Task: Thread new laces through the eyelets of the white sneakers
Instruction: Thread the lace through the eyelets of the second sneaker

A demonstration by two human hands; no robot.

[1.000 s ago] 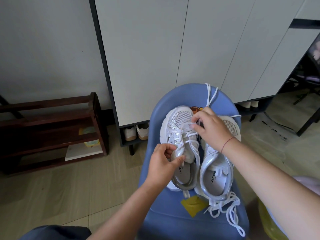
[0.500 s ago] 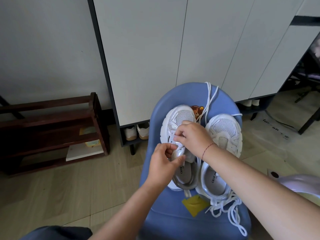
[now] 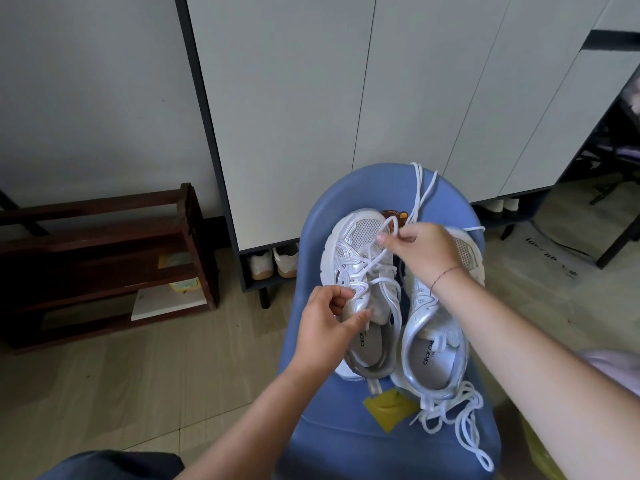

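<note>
I'm pinching lace (image 3: 372, 258) with right hand (image 3: 426, 251), left hand (image 3: 325, 327) gripping sneaker (image 3: 349, 237) by left edge of chair (image 3: 308, 271); best pulling slowly, keeping lace flat.

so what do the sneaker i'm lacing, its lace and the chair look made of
Sneaker: white open mesh toe, glossy silvery overlays, probably synthetic leather. Lace: flat white woven textile, matte. Chair: smooth matte blue shell, likely moulded plastic.

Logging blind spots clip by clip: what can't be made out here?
Head view only.
- Other sneaker's eyelets: covered by the right hand and forearm.
- Lace where pinched: buried in that hand's fingers.
- Laced sneaker's top eyelets: behind the left hand.
- Sticker on the chair: small, partly under a toe.
</note>
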